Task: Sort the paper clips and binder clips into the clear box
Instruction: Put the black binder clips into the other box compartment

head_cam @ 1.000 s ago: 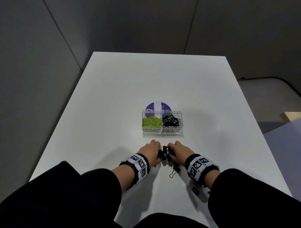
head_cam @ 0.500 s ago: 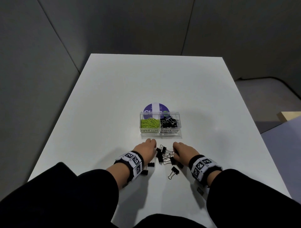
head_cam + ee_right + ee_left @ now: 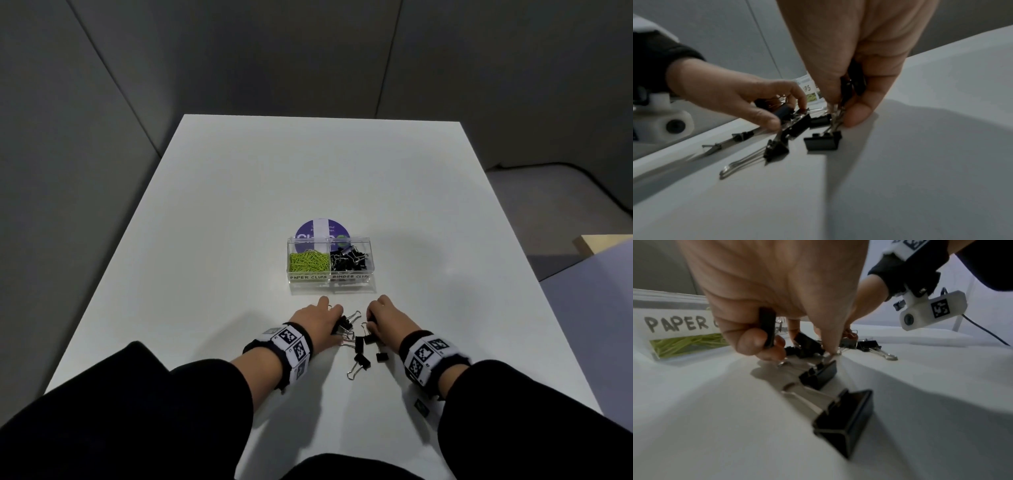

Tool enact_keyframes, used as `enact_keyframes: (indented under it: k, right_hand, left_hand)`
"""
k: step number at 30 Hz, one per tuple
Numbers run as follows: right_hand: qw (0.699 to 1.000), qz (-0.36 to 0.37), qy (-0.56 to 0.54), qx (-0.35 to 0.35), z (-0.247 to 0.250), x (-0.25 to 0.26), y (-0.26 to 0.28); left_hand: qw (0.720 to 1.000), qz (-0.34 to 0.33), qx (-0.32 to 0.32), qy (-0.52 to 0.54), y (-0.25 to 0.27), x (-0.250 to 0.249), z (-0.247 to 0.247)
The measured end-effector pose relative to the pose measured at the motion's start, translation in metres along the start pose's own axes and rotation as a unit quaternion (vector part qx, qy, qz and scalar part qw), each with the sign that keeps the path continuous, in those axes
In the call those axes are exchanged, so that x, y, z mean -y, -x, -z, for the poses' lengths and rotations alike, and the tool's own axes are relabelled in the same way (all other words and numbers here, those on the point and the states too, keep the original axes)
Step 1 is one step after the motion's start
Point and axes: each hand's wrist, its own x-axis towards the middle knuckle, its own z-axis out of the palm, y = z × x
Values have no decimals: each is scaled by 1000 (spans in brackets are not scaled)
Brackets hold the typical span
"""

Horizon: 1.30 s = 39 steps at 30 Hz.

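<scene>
A clear two-part box point(image 3: 330, 279) stands mid-table: green paper clips point(image 3: 309, 261) lie in its left part, black binder clips point(image 3: 349, 260) in its right. Several loose black binder clips point(image 3: 361, 359) lie on the white table point(image 3: 212, 240) just before it. My left hand point(image 3: 317, 323) curls its fingers round a black binder clip point(image 3: 767, 327) and reaches into the pile. My right hand point(image 3: 385, 318) pinches black binder clips point(image 3: 851, 87) between thumb and fingers, their wire handles hanging down to the table.
A round purple label or lid point(image 3: 322, 228) lies behind the box. Grey partition walls stand behind and to the left. The table's right edge point(image 3: 534, 274) drops to a grey floor with a cable.
The hands, pressed together over the clips a second ago, have moved apart and slightly toward the box. More loose clips now show between and behind them.
</scene>
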Motion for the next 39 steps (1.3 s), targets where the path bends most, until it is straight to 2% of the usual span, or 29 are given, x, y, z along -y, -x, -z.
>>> enact_keyframes:
  k: [4,9,13,17,20,25,31,33,36,39]
  right_hand:
    - [1000,3,17,2,-2,2,1]
    - [999,33,-8,-16,9,-2,0]
    - [991,82,-62,-87,37,11,-3]
    - [978,104,-61,-168,67,28,-28]
    - [980,94,-53,-170,80,39,-51]
    - [989,102,-38,-98,79,48,-58]
    - [980,89,-32,-173,76,19,-34]
    - [986,81,0,-148,70,8,-17]
    - [995,63,55,-59,53,-2,6]
    - [996,25,76,24,36,-8,20]
  left_hand:
    - [999,21,-3,31,-1,-2,0]
    - [992,28,-13,123,-1,10,7]
    - [984,9,-44,171,3,16,23]
    - [973,-28,-90,210,8,16,53]
    - [971,-24,-123,202,3,18,78]
    - [966,3,-198,168,-21,20,101]
    - [973,-28,-180,142,-61,6,108]
    - [980,-39,-158,112,-67,0,107]
    - [988,-55,-141,42,-66,-3,102]
    - [978,-92,-188,11,-51,-5,98]
